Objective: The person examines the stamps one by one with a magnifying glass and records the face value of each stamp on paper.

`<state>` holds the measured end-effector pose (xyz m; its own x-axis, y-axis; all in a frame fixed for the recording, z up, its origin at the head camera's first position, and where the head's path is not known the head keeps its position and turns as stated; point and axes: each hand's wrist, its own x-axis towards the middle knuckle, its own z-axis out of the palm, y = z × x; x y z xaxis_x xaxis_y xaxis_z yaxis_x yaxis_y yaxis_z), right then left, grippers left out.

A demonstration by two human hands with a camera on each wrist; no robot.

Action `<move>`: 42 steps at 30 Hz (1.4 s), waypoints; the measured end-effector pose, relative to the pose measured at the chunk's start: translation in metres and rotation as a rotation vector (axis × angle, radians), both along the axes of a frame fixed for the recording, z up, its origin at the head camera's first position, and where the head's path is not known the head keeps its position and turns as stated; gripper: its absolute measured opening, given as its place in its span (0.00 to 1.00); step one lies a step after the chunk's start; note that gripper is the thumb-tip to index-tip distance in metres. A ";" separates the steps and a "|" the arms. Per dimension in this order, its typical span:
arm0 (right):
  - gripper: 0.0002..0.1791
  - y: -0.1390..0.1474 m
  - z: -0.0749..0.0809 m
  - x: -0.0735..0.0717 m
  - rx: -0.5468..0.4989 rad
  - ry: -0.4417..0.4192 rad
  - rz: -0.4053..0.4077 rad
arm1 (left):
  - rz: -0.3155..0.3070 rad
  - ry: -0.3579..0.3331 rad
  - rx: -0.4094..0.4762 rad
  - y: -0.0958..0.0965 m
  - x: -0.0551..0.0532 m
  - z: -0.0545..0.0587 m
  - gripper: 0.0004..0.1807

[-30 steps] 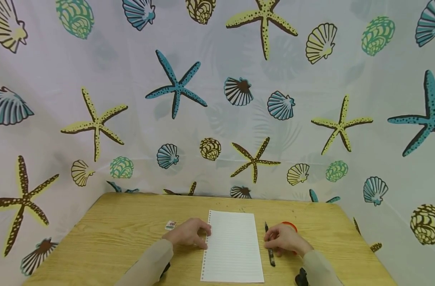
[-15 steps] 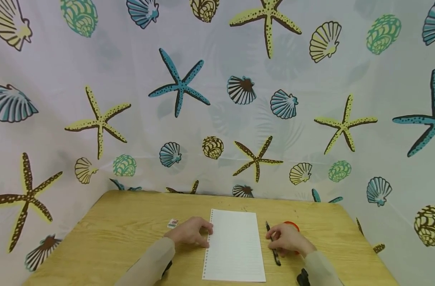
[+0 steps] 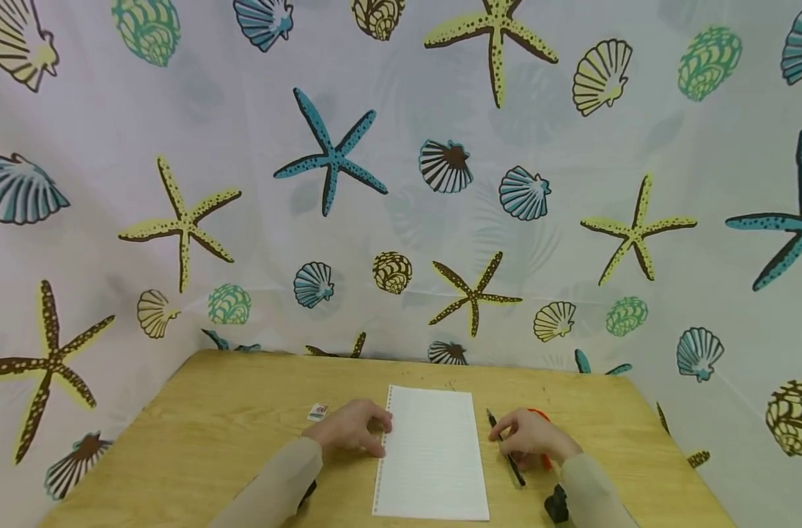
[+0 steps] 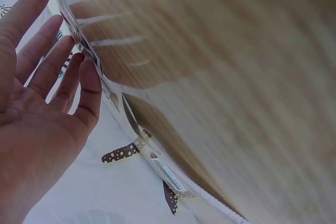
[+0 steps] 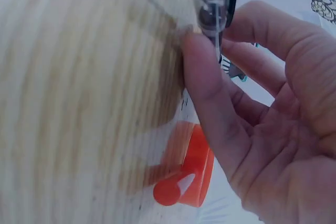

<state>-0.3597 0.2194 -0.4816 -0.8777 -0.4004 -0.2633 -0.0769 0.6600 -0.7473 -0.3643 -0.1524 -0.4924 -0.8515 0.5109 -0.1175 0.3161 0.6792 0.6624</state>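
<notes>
A lined sheet of loose-leaf paper (image 3: 432,455), punched with holes along its left side, lies on the wooden table. My left hand (image 3: 353,427) rests at that left edge, its fingertips right at the holes. The left wrist view shows its fingers (image 4: 50,69) relaxed and loosely bent. To the right of the sheet, my right hand (image 3: 533,433) pinches a dark pen (image 3: 516,471) between thumb and fingers. Close up, the pen's clear barrel (image 5: 210,11) stands against the thumb (image 5: 202,66). The pen lies slanted, its far end pointing away and left.
An orange-red round object (image 3: 542,414) sits just behind the right hand, partly hidden by it. A small white piece with a printed label (image 3: 318,412) lies beyond the left hand. A cloth with starfish and shells (image 3: 388,220) hangs around the table (image 3: 243,411).
The pen has turned under my right hand: its near end has swung right. The right hand has shifted slightly, covering more of the orange-red object. My left hand stays at the paper's edge.
</notes>
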 end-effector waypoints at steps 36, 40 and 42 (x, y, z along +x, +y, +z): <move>0.26 -0.003 -0.009 -0.002 -0.324 -0.099 0.038 | -0.009 0.022 -0.027 0.000 0.000 -0.004 0.13; 0.26 -0.007 -0.008 -0.003 -0.347 -0.082 0.046 | -0.017 0.034 -0.028 -0.001 0.000 -0.002 0.14; 0.26 -0.010 -0.006 -0.003 -0.361 -0.079 0.053 | -0.019 0.041 -0.033 -0.001 -0.001 -0.002 0.14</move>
<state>-0.3628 0.2094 -0.4880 -0.8357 -0.5244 -0.1632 -0.0365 0.3496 -0.9362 -0.3650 -0.1533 -0.4945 -0.8461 0.5236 -0.0997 0.3555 0.6937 0.6264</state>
